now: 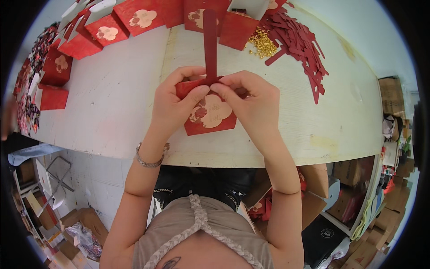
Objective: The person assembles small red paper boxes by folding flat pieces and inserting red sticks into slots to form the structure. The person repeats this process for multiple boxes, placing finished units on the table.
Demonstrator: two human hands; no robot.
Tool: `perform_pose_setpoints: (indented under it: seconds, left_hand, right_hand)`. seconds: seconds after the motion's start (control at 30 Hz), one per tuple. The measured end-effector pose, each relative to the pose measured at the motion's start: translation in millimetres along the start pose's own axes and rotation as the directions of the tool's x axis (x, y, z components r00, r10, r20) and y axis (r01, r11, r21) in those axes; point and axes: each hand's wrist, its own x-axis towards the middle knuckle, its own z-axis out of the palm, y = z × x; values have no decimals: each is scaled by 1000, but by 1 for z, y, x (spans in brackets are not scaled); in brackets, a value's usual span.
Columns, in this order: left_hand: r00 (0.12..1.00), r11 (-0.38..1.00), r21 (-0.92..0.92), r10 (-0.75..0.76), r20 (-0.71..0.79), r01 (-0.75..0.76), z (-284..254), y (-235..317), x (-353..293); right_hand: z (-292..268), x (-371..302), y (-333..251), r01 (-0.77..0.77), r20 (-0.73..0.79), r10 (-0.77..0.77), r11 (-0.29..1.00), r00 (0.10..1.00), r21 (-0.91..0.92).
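Observation:
In front of me on the table (121, 121) stands a small red box (193, 129) with a pale flower-shaped label on its front. A dark red strip (210, 45) rises straight up from the box's top edge. My left hand (181, 96) pinches the top rim on the left side, thumb pressed near the strip's base. From the right, my right hand (251, 96) grips the same rim, with its thumb and fingers closed at the strip's lower end. My fingers hide whatever lies between them there.
Several red boxes (105, 29) line the far and left table edge. Small gold fasteners (263, 42) lie heaped at the far right beside a pile of dark red strips (301, 45). Small dark packets (38, 58) are piled far left. An open cardboard box (316, 208) sits below the table's right side.

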Motion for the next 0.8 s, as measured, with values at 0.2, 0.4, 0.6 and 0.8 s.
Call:
perform_pose_setpoints:
  seconds: [0.2,0.4,0.6,0.8]
  left_hand:
    - [986,998,46,47,-158,-40,2,0,0]
    - [984,995,-28,92,-155,-98,2,-5,1]
    - [991,999,-21,44,-130,-48,-1,-2,-1]
    - [994,996,-62,58,-94,-64,1,-3,-4]
  right_hand:
    - [-37,55,61,-199,-164,176,971,971,-134]
    - [-23,82,145,44,-65,-126,706,990,-707]
    - [-32,72,130,41,-120,-167,730,979,-682]
    - [-27,9,21,-138,-157,136,990,978,-5]
